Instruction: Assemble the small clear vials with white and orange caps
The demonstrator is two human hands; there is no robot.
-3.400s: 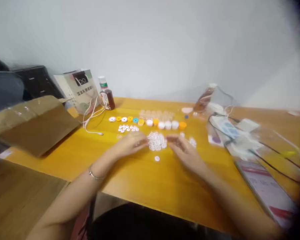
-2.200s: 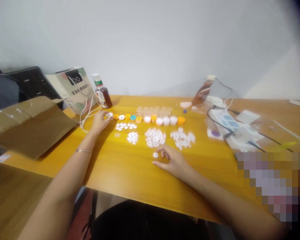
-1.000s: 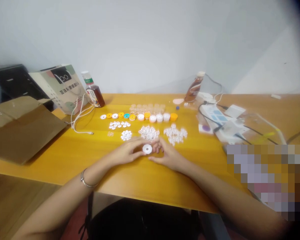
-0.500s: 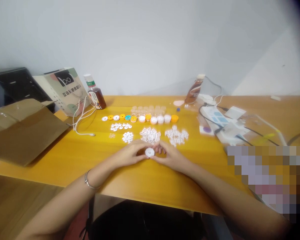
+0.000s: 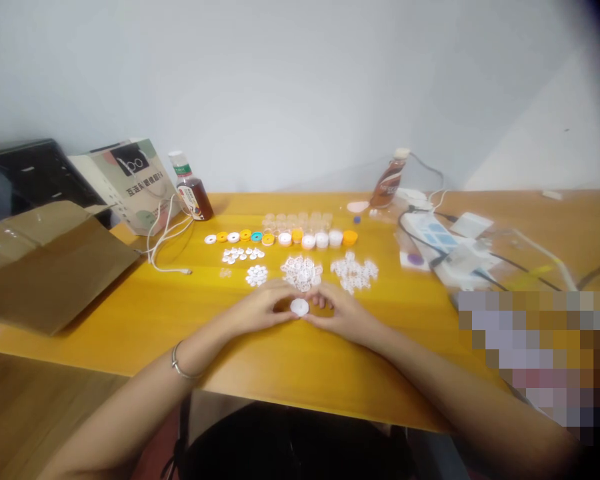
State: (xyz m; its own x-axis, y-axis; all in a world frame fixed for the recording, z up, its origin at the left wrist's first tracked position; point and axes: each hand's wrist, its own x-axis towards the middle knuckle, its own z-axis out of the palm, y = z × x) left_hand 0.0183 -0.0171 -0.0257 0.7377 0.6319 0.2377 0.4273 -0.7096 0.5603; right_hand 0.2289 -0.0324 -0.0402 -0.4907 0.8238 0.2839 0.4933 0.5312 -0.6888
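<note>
Between my two hands is a small white round plastic disc [image 5: 299,307] with a wavy rim, raised above the table's near part. My left hand [image 5: 265,307] pinches its left edge between thumb and fingers. From the other side, my right hand [image 5: 343,310] has thumb and fingers closed on the right edge. Just beyond lie a heap of white openwork plastic pieces [image 5: 301,272], a second heap of white pieces [image 5: 355,273] and a cluster of white discs [image 5: 257,275]. Small white parts [image 5: 243,254] are grouped farther left.
A row of white, orange and blue caps [image 5: 269,239] crosses the table, with clear cups [image 5: 297,220] behind. Bottles [image 5: 195,197] [image 5: 390,180] stand farther back. A cardboard box [image 5: 65,267] and white cable [image 5: 165,250] occupy the left; a power strip [image 5: 440,243] with cords lies right.
Both hands keep their grip at nearly the same place. The disc's middle, which showed a greyish spot, now looks plainer and whiter. The view has shifted very slightly.
</note>
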